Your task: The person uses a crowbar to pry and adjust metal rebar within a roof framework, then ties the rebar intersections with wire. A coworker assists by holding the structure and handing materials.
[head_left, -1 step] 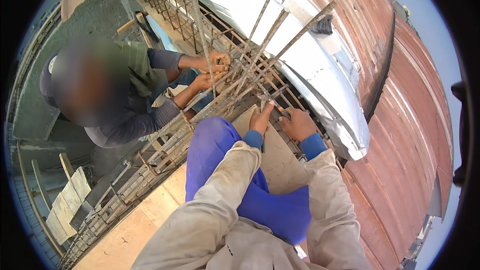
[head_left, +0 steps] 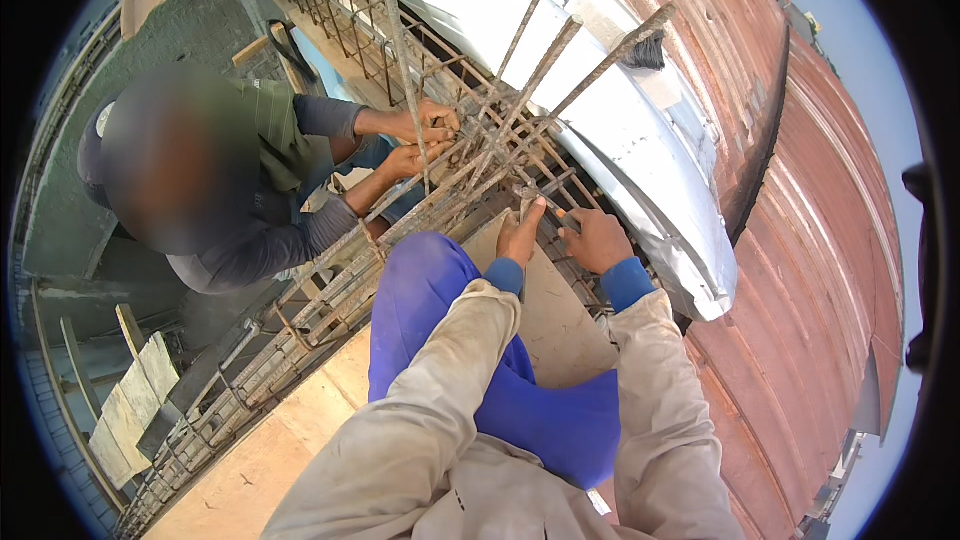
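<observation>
My right hand [head_left: 598, 242] is closed around what look like pliers [head_left: 561, 212] with orange on the handle; their head points toward the steel bars and is too small to make out. Close beside it, my left hand [head_left: 517, 238] is closed, thumb up, at the edge of the rebar cage [head_left: 570, 180]; what its fingers grip is hidden. Just beyond both hands, several rusty bars [head_left: 515, 125] cross and stand up out of the joint. Across the bars, a co-worker's hands [head_left: 430, 135] work at the same joint.
The co-worker [head_left: 260, 180] leans in from the left. Plywood boards [head_left: 300, 420] lie beside and under my blue-clad legs. Silvery sheeting [head_left: 640, 170] lies along the far side of the cage, with rusty corrugated roofing [head_left: 800, 320] to the right. Long bars [head_left: 260, 370] run toward the lower left.
My right hand has shifted very slightly, and the view has moved a little. Otherwise both hands and the bars stand as before.
</observation>
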Demonstrator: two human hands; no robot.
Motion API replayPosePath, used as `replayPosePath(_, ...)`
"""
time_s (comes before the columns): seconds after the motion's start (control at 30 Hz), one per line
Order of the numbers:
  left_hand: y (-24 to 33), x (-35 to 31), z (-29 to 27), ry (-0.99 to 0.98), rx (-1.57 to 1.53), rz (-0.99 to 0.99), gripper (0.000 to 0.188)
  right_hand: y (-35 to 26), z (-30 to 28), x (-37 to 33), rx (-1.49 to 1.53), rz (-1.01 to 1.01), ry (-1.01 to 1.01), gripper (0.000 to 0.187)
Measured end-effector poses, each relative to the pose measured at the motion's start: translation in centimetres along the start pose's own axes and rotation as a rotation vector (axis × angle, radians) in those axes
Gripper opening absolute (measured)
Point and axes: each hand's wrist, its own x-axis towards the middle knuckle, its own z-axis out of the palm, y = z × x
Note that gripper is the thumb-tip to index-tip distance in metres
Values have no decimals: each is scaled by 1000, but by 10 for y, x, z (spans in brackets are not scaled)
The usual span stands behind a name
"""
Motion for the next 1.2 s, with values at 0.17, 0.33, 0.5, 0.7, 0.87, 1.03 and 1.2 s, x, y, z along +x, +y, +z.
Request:
replayPosePath(0.17, 10, 19, 0, -113, -122, -59, 120, -22, -19, 38, -236, 33, -97, 36)
replayPosePath(0.33, 25, 26, 5, -78, -221, -110, 68, -29, -4, 54, -232, -29, -1, 37)
replayPosePath(0.5, 36, 27, 4, -216, -341, -43, 41, -48, 0, 13, -381, -44, -62, 54)
replayPosePath(0.7, 49, 30, 8, -222, -494, -259, 25, -69, 6, -33, -882, -104, 109, 77)
replayPosePath(0.87, 62, 38, 8, -284, -583, -315, 24, -82, 7, -35, -961, -159, 116, 76)
replayPosePath(1.03, 57, 27, 0, -245, -335, -258, 35, -68, 8, -2, -678, 20, -11, 53)
replayPosePath(1.2, 50, 22, -29, -269, -148, -277, 47, -20, 24, 0, 1126, 400, -454, 21)
